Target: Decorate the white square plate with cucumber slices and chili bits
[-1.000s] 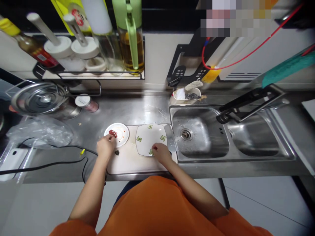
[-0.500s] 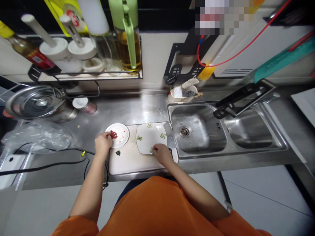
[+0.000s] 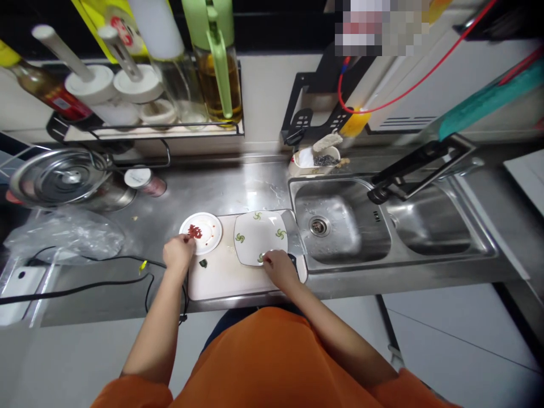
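My left hand (image 3: 178, 252) is closed at the near left rim of a small round white plate (image 3: 211, 229), its fingers bent over the edge. Chopped red pieces (image 3: 195, 232) lie on that plate, with a few crumbs beside them. To the right, my right hand (image 3: 280, 268) pinches the near right edge of a squarish white plate (image 3: 259, 235) with green swirl marks. This plate holds nothing. Both plates rest on a pale cutting board (image 3: 229, 283). A knife blade (image 3: 294, 232) shows partly from under the square plate, and a dark green scrap (image 3: 203, 263) lies on the board.
A double steel sink (image 3: 340, 226) with a black faucet (image 3: 399, 175) is on the right. A lidded pot (image 3: 63, 178), a small can (image 3: 147, 182) and a clear plastic bag (image 3: 63, 235) stand left. Seasoning jars and an oil bottle (image 3: 219, 85) fill the rack behind. Black cables (image 3: 85, 292) cross the counter.
My left hand has drawn back slightly, from beside the red pieces towards the small plate's near rim. My right hand stays at the square plate's edge. The view has shifted a little.
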Available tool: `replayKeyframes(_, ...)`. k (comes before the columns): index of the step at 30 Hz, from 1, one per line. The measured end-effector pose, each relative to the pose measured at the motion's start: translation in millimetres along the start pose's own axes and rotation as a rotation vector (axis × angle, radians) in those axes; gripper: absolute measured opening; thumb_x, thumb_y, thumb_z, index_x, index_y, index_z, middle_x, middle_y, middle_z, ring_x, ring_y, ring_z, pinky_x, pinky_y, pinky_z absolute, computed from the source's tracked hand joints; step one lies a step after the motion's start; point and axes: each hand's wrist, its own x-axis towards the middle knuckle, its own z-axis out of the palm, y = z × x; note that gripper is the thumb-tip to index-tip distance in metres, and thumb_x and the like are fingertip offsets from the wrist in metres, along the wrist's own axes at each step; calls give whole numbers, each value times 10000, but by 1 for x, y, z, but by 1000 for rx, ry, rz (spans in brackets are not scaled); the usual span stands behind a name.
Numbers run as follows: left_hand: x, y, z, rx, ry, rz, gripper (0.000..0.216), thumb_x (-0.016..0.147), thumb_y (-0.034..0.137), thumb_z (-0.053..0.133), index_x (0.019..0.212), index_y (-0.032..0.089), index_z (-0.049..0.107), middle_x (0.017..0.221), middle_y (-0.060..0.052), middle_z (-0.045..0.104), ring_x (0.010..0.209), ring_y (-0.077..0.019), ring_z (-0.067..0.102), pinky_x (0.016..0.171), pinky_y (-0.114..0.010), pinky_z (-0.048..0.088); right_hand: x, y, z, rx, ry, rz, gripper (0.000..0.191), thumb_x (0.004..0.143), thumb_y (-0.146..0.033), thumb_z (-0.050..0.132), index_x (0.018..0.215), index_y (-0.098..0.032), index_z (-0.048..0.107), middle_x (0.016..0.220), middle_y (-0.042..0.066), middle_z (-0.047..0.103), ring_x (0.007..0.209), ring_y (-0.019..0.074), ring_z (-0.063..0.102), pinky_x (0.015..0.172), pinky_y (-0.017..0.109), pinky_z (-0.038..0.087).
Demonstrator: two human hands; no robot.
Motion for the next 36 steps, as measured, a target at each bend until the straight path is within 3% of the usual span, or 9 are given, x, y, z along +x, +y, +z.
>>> replayKeyframes(7,-4,-4,0,-97,-7,-11,262,703,387,578,865,220,700,838,-71,715,842,-248,648,763,-307,460,5,8,-10,-14,-25,-37,158,849,-174,473,818,-179,627,837,42,629,804,157,492,729,256,302)
replayKeyframes(17,-9,-9,6,-178,36,-15,328,705,392,573,958,226,699,924,-69,716,912,-234,641,792,-287,452,7,24,-21,-48,-46,-123,161,861,-165,468,805,-172,619,831,43,626,799,154,497,759,252,310)
replayKeyframes(25,-12,-8,10,-81,86,-20,334,703,406,557,909,201,720,880,-106,717,867,-258,643,767,-304,452,4,35,-23,-61,-61,-155,184,871,-171,452,809,-175,626,830,50,622,826,163,492,756,255,312)
replayKeyframes(36,-8,-10,10,-132,67,70,299,718,368,514,841,194,723,909,-81,713,895,-229,635,779,-264,444,13,22,-21,-68,-33,-167,175,863,-163,459,792,-174,618,809,46,617,795,156,486,769,258,308)
